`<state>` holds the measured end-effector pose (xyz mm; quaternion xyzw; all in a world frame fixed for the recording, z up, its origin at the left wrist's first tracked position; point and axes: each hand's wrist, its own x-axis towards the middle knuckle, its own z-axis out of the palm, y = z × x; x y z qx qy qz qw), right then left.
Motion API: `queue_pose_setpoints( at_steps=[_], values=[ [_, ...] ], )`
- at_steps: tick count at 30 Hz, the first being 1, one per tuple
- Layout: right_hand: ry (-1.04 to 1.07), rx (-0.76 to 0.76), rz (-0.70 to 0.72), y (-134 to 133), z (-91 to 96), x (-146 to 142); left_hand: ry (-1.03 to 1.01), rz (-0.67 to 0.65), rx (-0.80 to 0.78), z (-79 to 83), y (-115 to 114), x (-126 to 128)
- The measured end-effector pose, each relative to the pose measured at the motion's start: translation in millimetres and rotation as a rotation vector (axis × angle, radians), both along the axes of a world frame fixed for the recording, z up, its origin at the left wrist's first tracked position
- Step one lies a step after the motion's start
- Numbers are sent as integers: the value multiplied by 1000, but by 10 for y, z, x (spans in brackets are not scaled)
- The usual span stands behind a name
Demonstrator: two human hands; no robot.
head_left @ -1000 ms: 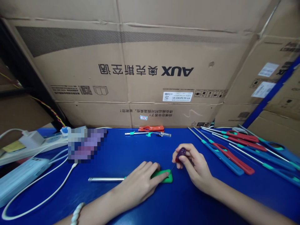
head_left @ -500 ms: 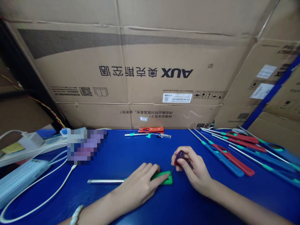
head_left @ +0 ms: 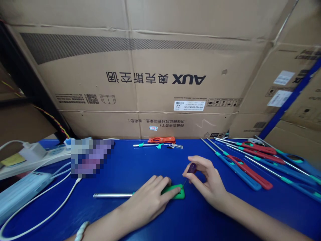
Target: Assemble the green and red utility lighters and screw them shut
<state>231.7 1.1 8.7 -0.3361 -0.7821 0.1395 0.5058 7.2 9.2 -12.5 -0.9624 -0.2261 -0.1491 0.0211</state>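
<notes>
My left hand (head_left: 147, 201) lies flat on a green-handled lighter (head_left: 179, 193) and presses it onto the blue table (head_left: 130, 167). The lighter's long metal tube (head_left: 112, 195) sticks out to the left. My right hand (head_left: 208, 180) pinches a small screwdriver with a purple handle (head_left: 192, 168) between thumb and fingers. Its thin tip points down-left onto the right end of the green handle.
A row of long lighters with red and blue handles (head_left: 248, 170) lies at the right. A taken-apart orange lighter (head_left: 162, 139) and loose parts lie at the back. A power strip (head_left: 30, 157), white cables (head_left: 50, 204) and a blurred patch lie at the left. Cardboard boxes (head_left: 155, 77) wall the back.
My right hand's fingers have shifted on the purple handle, as if twisting it. The left hand and the green lighter stay where they were.
</notes>
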Motion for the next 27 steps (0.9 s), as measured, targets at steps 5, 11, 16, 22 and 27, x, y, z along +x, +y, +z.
queue_pose_setpoints(
  at_steps=[5,11,16,22,27],
  values=[
    [-129,111,-1,-17,111,9,27,2,-14,-19,9,-3],
    [-133,72,-3,-2,138,22,52,2,-35,22,-4,9],
    [-206,106,-1,22,167,53,10,-7,-15,30,-9,8],
    [-229,87,56,21,209,61,7,-7,-12,4,6,-1],
    [-275,69,97,22,253,54,25,0,-17,9,-1,2]
  ],
)
